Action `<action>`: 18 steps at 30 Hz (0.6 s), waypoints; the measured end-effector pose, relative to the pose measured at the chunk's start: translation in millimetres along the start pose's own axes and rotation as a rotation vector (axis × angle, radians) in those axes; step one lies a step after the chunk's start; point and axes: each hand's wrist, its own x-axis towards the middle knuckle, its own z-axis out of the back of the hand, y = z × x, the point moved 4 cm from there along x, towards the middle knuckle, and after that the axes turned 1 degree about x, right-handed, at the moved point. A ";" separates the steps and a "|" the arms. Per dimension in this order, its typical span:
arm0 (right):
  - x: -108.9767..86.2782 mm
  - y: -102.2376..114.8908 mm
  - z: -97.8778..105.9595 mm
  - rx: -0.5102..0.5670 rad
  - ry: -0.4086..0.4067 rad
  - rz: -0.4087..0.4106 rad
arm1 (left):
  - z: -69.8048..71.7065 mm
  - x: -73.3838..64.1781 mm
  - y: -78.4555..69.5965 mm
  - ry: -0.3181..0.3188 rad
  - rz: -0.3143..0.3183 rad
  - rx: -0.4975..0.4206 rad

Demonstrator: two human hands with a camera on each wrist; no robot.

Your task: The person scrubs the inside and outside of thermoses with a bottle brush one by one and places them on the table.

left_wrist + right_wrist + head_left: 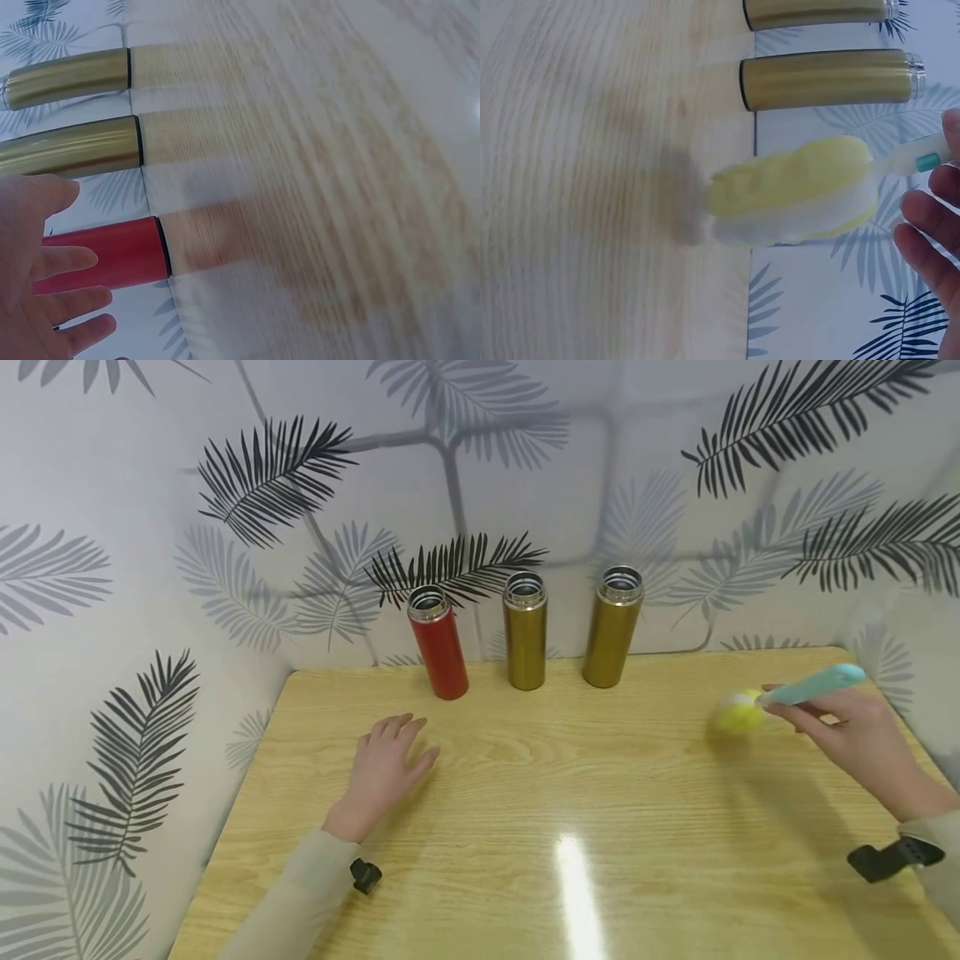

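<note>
My right hand (862,727) grips the teal and white handle of a bottle brush (813,685) at the table's right side. The brush's yellow and white sponge head (795,191) points down, just above the tabletop, blurred in the head view. My left hand (386,768) is over the table at the left, fingers spread and holding nothing. Nearest to it stands a red flask (442,652), upright and without a lid. Two gold flasks, a middle one (527,639) and a right one (611,635), stand in line with it, their mouths uncovered too.
The wooden table (510,810) meets a wall (525,485) with leaf-patterned covering close behind the flasks. A second wall surface (67,693) runs along the left side. Bands with small black devices sit on both wrists.
</note>
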 end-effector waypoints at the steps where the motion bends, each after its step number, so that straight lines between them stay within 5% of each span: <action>1: 1.1 0.4 0.2 -0.003 -0.006 -0.016 | -0.5 -0.2 -1.1 0.002 -0.004 -0.003; 10: 9.1 5.1 -2.3 0.097 0.009 -0.292 | -2.0 0.2 -14.3 -0.002 -0.046 -0.010; 18: 15.1 14.6 -9.2 0.172 0.011 -0.377 | -8.7 -0.7 -20.0 0.007 -0.073 0.000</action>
